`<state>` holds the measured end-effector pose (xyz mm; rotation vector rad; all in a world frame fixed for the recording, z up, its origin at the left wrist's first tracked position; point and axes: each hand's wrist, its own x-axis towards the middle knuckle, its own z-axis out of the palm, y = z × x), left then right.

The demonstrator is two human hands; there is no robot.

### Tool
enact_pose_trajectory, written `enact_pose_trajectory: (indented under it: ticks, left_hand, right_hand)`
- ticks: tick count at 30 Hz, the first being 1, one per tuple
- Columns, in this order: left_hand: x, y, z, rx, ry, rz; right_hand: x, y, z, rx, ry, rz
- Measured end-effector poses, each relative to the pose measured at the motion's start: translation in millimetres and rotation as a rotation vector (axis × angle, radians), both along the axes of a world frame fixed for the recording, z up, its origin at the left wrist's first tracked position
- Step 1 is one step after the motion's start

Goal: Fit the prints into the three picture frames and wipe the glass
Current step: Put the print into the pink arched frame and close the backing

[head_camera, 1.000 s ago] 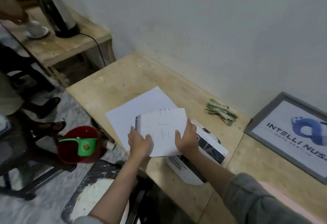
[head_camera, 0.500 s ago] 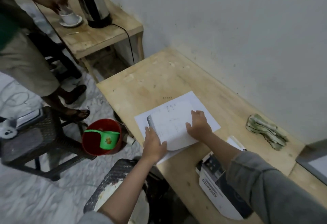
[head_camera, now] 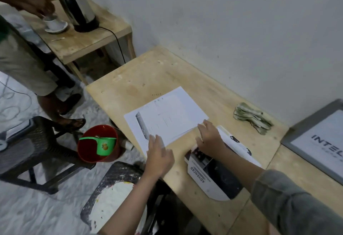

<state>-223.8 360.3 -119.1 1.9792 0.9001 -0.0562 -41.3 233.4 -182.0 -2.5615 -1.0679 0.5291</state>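
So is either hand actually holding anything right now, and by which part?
Nothing is gripped. The left hand lies flat on the near edge of the paper sheets; the right hand touches their right corner.

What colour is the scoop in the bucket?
Green scoop, lying across the red bucket, seen in the head view.

One head-worn camera looks steeply down, close over the wooden table [head_camera: 213,93] against the wall.

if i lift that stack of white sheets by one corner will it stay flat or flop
Probably flops: the white sheets look thin, lying flat and fanned on the table. Likely light, and loose sheets may slide apart. The left hand and right hand work both edges.
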Motion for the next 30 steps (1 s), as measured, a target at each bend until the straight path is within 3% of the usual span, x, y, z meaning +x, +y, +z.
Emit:
enact_pose_trajectory:
  ticks: [7,12,21,30]
  left_hand:
    - [-17,-102,3,-0.083,-0.036,0.119]
    - [-19,-151,7,-0.136,-0.073,0.234]
    - [-1,-159,1,-0.190,-0.036,0.533]
    - [2,-172,-5,-0.249,-0.060,0.484]
  right_hand:
    - [-26,-114,7,-0.026,-0.156,0.004]
    - [-32,-158,17,-0.206,-0.126,-0.104]
    - [-34,-169,15,-0.229,-0.123,-0.065]
    - [-32,-170,19,-0.153,-0.030,-0.140]
